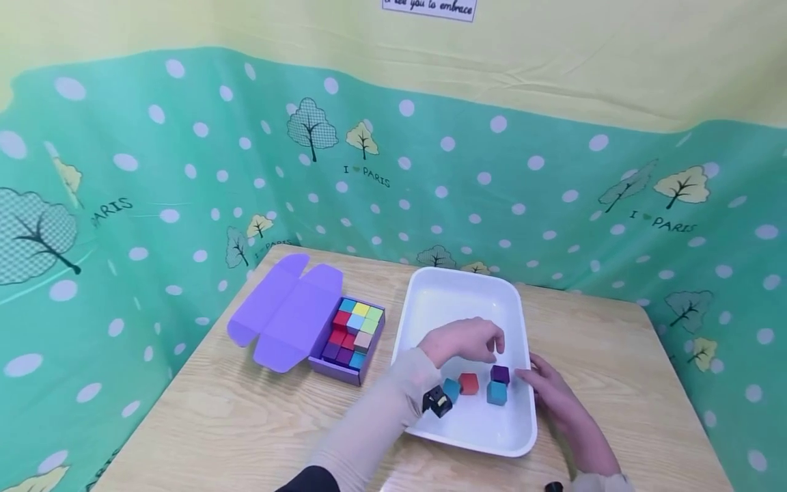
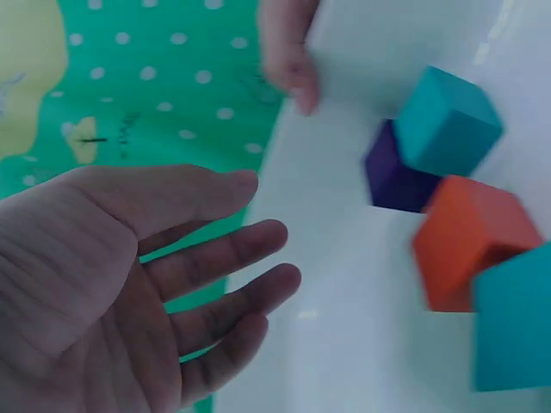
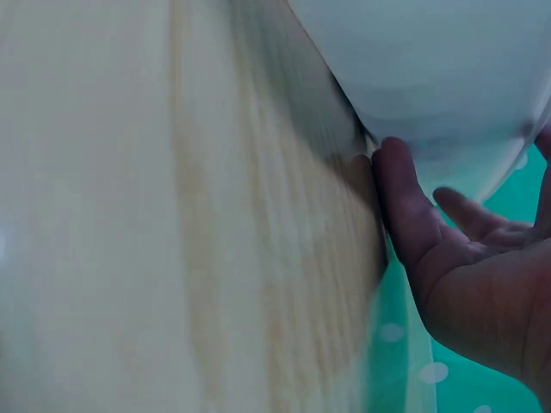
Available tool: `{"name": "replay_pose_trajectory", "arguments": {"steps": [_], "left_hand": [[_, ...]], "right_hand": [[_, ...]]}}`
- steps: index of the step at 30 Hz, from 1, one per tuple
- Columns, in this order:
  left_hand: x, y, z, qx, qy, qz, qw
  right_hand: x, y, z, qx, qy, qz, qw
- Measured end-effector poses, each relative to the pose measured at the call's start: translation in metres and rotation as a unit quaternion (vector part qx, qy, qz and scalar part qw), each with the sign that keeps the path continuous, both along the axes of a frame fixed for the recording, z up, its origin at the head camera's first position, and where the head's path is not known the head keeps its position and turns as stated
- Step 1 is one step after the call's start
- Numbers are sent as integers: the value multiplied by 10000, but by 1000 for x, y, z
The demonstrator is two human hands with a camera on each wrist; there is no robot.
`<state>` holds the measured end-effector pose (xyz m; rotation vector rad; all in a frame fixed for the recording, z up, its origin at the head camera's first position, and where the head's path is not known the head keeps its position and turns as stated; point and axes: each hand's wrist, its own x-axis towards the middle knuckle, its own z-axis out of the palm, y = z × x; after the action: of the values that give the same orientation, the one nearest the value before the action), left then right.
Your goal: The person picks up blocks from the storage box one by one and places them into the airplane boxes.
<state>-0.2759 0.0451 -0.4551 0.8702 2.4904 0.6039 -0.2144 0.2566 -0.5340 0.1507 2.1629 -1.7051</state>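
My left hand [image 1: 467, 339] hovers over the white tray [image 1: 522, 328], its fingers loosely bent and holding nothing. In the left wrist view, the thumb and fingers are spread apart above the tray floor. Nearest to it are a purple cube [image 1: 500, 374] and a teal cube [image 1: 496, 392], close together. An orange-red cube [image 1: 468, 383] and another teal cube [image 1: 451, 389] sit to their left. My right hand [image 1: 556, 393] holds the tray's right side, thumb over the rim and fingers along the outside wall [image 3: 430, 60].
Left of the tray stands an open purple box [image 1: 335, 370] filled with colored cubes [image 1: 350, 335], its lid [image 1: 292, 307] folded out leftward. Both stand on a wooden table [image 1: 246, 417]. A dotted green curtain [image 1: 381, 157] hangs behind the table.
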Motion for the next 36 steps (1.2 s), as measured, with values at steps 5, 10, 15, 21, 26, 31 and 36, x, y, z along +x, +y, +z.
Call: {"name": "replay_pose_trajectory", "arguments": {"steps": [5,10,15,21,26,31,36], "left_hand": [[2,12,-21,-206,-131,158,9996],[6,20,-26,-150,-114,272,9995],[7,22,-31,-248,-220,461,9984],[11,24,-39,-247,-407,541,9974],[12,27,-45,-371,-114,426,9983],[11,25,-47,-473,-20,526,9975],[7,12,-43,-238,-150,617,9977]], "right_hand": [[-3,3,1,-150,39,21,9999],[-5,5,8,23,327,221,9992],[-7,2,14,343,436,401,9977],[-4,-1,15,631,438,452,9960],[-4,-1,12,592,424,386,9966],[-4,-3,13,614,373,382,9967],[-3,-6,15,816,349,420,9952]]}}
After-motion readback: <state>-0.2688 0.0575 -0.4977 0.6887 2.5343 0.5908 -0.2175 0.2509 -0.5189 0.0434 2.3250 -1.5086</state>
